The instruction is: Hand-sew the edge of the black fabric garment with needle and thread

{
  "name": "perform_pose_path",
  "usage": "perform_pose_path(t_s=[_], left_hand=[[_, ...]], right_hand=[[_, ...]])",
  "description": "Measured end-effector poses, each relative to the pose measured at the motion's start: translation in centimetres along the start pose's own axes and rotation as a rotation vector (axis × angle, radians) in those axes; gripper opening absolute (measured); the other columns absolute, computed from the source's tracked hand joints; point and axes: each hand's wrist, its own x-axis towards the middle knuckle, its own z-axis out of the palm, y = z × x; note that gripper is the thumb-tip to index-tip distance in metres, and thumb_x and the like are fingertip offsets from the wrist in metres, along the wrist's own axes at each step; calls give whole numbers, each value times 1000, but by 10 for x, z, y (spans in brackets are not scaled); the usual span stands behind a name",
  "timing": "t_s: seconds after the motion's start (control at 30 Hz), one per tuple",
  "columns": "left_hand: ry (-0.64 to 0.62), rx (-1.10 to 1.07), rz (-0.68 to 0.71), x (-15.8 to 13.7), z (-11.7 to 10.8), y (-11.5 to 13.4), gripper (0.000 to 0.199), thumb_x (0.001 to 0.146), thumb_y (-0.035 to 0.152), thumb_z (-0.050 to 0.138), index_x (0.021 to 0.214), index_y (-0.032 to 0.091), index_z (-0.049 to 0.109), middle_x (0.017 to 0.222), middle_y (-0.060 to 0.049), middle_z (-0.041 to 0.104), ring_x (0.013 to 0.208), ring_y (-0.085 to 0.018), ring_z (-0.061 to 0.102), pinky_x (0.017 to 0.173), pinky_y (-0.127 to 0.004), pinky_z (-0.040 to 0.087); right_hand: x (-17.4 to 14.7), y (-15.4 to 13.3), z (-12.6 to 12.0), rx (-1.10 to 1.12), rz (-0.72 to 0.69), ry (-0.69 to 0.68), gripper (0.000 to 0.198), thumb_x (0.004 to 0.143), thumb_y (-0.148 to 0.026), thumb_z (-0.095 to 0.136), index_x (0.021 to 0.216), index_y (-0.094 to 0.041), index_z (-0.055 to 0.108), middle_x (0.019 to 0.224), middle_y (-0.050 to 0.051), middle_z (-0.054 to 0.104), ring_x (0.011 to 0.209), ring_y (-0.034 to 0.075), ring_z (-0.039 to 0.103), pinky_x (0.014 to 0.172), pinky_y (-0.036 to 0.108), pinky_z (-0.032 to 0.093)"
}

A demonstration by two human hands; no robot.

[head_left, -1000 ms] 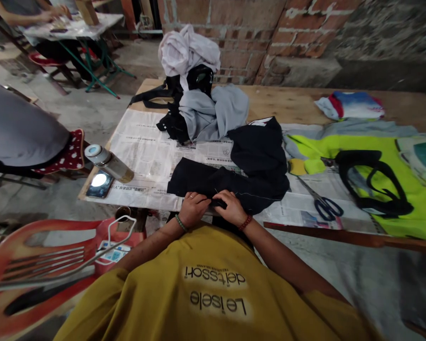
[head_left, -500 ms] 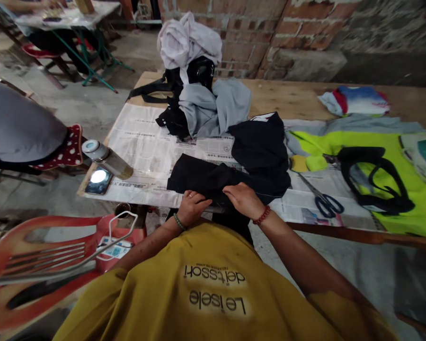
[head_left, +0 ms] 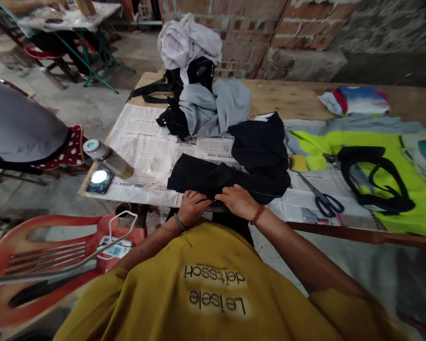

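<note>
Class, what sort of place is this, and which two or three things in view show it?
Probably a makeshift sewing or cloth workroom: the left hand and right hand hold dark fabric, scissors lie on newspaper, and the wall behind is bare brick.

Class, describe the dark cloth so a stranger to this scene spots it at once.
From the brick wall, come down to the wooden table and the newspaper on it. At the table's near edge lies the dark cloth. The left hand and right hand touch it, but neither the grey cloth behind it nor the yellow-green cloth to its right.
</note>
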Motion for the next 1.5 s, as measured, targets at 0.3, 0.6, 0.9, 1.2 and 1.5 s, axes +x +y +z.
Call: perform_pose_path(t_s=[0.3, 0.6, 0.9, 1.2, 1.5], left_hand=[[-27, 0, 1, -3, 3, -2, 20, 88, 24, 50, 90, 27, 70, 89, -4, 65, 82, -15, 51, 78, -36, 33], [-53, -5, 37, -2, 4, 0, 22, 89, 23, 47, 92, 27, 69, 88, -4, 67, 80, -16, 51, 79, -37, 32], [-19, -12, 51, -2, 3, 2, 23, 90, 22, 45, 93, 25, 67, 87, -4, 67, 80, -16, 53, 80, -37, 32], [17, 18, 87, 0, 0, 6, 22, 88, 20, 45, 92, 23, 67, 86, -3, 67, 78, -15, 51, 80, -36, 32], [73, -22, 49, 3, -3, 10, 23, 89, 19, 44, 89, 21, 66, 83, -4, 67, 76, -15, 52, 80, -36, 32]], right_hand=[[3, -3, 1, 29, -77, 8, 27, 87, -14, 43, 104, -19, 63, 85, 6, 58, 77, 15, 52, 74, 29, 30], [23, -12, 8, 433, 121, 98, 32, 81, -10, 46, 108, -21, 60, 88, 1, 68, 78, 13, 61, 77, 28, 38], [28, -12, 13, 1059, 488, 106, 16, 77, -31, 55, 76, -16, 59, 67, -2, 64, 44, 6, 48, 45, 19, 36], [28, -13, 14, 683, 351, 214, 30, 83, -35, 49, 60, -16, 55, 59, -1, 57, 57, 9, 48, 57, 20, 33], [27, -14, 17, 683, 336, 239, 30, 84, -31, 47, 59, -15, 52, 57, -2, 53, 56, 8, 46, 56, 20, 31]])
